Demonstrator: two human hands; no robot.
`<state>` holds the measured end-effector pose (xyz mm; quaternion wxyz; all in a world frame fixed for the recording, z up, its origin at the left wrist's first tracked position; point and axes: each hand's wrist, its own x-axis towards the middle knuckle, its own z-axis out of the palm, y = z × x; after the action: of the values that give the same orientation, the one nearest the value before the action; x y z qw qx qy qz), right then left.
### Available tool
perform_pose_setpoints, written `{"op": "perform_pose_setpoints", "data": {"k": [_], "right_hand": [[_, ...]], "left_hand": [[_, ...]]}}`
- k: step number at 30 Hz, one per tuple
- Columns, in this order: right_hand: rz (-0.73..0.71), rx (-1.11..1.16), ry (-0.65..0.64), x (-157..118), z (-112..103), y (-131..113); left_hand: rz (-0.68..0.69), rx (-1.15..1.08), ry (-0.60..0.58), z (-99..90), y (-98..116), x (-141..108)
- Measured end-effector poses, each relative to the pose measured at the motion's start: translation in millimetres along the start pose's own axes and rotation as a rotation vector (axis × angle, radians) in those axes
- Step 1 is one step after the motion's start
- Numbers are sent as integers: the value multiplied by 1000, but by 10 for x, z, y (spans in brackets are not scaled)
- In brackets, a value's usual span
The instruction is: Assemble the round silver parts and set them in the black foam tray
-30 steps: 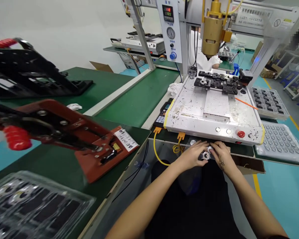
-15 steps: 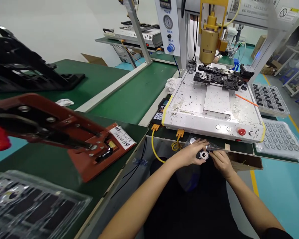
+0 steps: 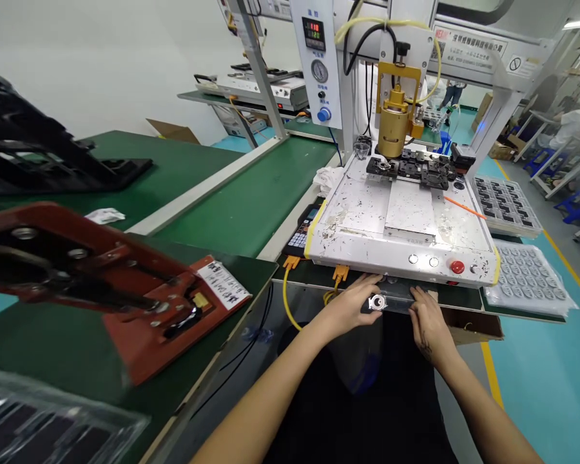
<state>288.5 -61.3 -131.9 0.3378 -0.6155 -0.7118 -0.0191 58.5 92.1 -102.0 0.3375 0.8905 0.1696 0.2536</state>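
Note:
Between the thumb and fingers of my left hand [image 3: 350,308] is a small dark part with a silvery ring [image 3: 377,302], held near the table's front edge. Opposite it, my right hand [image 3: 429,325] rests its outstretched fingers at the right end of a clear plastic piece [image 3: 399,303]. Its thumb lies apart from the fingers, and no part shows in that hand. Just behind both hands stands the white press machine [image 3: 357,245], with a black fixture [image 3: 415,169] on its bed under the brass-coloured head [image 3: 393,132].
At left a red hand-lever press [image 3: 159,322] stands on the green table, with a clear tray [image 3: 53,419] before it. Trays of ring parts [image 3: 526,277] and black parts [image 3: 507,203] sit at right. A yellow cable [image 3: 290,309] hangs below the desk edge.
My right hand has come away from the ringed part and its fingers have spread onto the plastic. My left hand still holds the part. The camera view has tilted up and shifted.

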Motion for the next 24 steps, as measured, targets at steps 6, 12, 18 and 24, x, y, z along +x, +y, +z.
{"op": "perform_pose_setpoints", "data": {"k": [6,12,18,24], "right_hand": [[158,131,141,139,-35,-69],[359,199,246,191,-283,-147],[599,544,52,363,-646,-354],[681,813,-13,556,-745,-597]], "left_hand": [[33,63,-28,86,235,-87],[-31,149,49,299,277,120],[-130,-65,139,164,488,145],[-485,-927,179,-3,831,-172]]}}
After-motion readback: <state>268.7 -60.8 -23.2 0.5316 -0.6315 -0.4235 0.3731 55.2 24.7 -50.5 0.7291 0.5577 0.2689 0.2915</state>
